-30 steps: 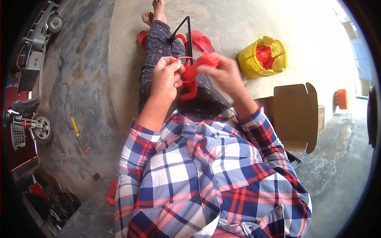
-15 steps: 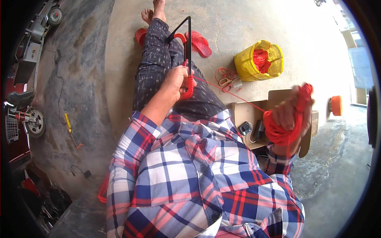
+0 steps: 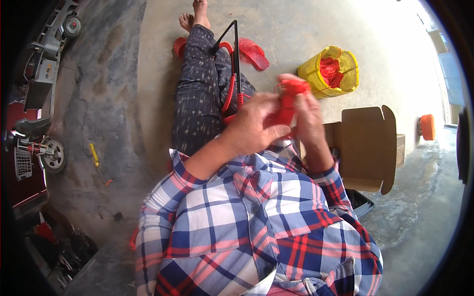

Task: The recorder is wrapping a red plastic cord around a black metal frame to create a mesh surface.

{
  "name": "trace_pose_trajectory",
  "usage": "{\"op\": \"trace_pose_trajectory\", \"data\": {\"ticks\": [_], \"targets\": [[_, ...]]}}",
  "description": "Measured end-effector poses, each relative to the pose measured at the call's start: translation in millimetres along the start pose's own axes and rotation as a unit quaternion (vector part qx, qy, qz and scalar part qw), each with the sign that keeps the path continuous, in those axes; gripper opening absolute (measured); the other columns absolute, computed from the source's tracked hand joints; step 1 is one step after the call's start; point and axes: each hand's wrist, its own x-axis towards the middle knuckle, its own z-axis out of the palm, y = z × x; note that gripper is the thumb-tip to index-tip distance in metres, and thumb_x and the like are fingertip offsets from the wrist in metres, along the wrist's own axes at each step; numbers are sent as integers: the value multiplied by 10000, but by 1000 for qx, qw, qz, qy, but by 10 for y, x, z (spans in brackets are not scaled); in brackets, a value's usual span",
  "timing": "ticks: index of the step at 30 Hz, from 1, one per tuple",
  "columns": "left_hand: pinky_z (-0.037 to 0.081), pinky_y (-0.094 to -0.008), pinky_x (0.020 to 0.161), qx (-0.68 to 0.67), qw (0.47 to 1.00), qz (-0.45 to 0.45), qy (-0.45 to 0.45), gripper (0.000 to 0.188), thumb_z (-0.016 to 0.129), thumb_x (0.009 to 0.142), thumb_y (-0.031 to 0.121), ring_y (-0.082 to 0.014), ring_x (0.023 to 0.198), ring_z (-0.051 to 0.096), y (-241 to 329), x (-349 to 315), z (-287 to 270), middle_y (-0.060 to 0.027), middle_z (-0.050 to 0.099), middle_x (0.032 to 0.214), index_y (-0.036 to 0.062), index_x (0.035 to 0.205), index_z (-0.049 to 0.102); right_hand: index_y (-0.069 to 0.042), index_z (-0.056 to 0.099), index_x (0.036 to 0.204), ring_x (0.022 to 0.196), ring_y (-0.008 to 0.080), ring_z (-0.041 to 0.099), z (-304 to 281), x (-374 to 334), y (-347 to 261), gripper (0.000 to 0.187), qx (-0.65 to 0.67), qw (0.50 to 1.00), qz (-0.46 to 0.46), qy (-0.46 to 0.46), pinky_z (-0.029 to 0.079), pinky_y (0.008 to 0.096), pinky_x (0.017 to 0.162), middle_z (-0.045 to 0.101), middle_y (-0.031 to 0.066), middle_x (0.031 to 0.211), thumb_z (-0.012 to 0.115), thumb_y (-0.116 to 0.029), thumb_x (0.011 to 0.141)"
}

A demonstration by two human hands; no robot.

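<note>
Above my lap, both hands meet around a bundle of red cord (image 3: 285,113). My left hand (image 3: 251,123) closes on its left side, thumb toward the bundle. My right hand (image 3: 310,116) grips it from the other side; motion blurs the fingers. Just beyond my left hand, a black frame with red parts (image 3: 238,54), shaped like a small hacksaw, rests on my legs. Red cord is wound along its near end, which my left hand partly hides. A yellow bucket-like bag (image 3: 316,74) with red cord inside (image 3: 331,72) stands on the floor ahead to the right.
An open cardboard box (image 3: 368,148) lies close by my right arm. Red slippers (image 3: 254,53) are beside my outstretched legs. On the left floor are a yellow-handled tool (image 3: 94,154) and a wheeled vehicle (image 3: 47,74). An orange round object (image 3: 427,127) stands far right.
My right hand has brought the cord bundle leftward from above the box to my lap. My left hand has let go of the frame's red grip and moved right onto the bundle.
</note>
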Motion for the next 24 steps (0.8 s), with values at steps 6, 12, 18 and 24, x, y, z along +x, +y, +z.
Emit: {"op": "trace_pose_trajectory", "data": {"ticks": [6, 12, 18, 24], "targets": [[456, -311, 949, -487, 825, -242, 155, 320, 560, 918, 57, -161, 1022, 601, -32, 77, -508, -57, 636, 1115, 28, 1237, 564, -4, 393, 1357, 750, 124, 611, -50, 120, 441, 617, 274, 893, 250, -254, 478, 259, 653, 657, 68, 920, 409, -491, 978], [476, -330, 823, 200, 976, -47, 78, 308, 600, 737, -65, -231, 862, 611, -606, 14, -1006, -57, 610, 905, 91, 985, 695, -21, 653, 1043, 670, 81, 528, -284, 625, 389, 236, -14, 982, 182, -50, 435, 203, 614, 596, 9, 835, 640, -192, 880], [499, -356, 717, 265, 949, -155, -72, 137, 660, 724, 26, -278, 799, 627, -822, -37, -540, -111, 606, 871, 33, 859, 680, -34, 640, 1123, 1062, 322, 584, 27, 742, 742, 488, -380, 887, 83, -249, 449, 367, 935, 600, 162, 1156, 781, -261, 714], [511, -337, 785, 137, 974, -169, 70, 197, 683, 735, 62, -250, 848, 639, -983, -91, -350, -118, 630, 967, 16, 924, 653, -9, 619, 934, 1049, 255, 593, -272, 692, 623, 280, -295, 951, -17, -85, 441, 338, 943, 606, 140, 1156, 732, -200, 762]]}}
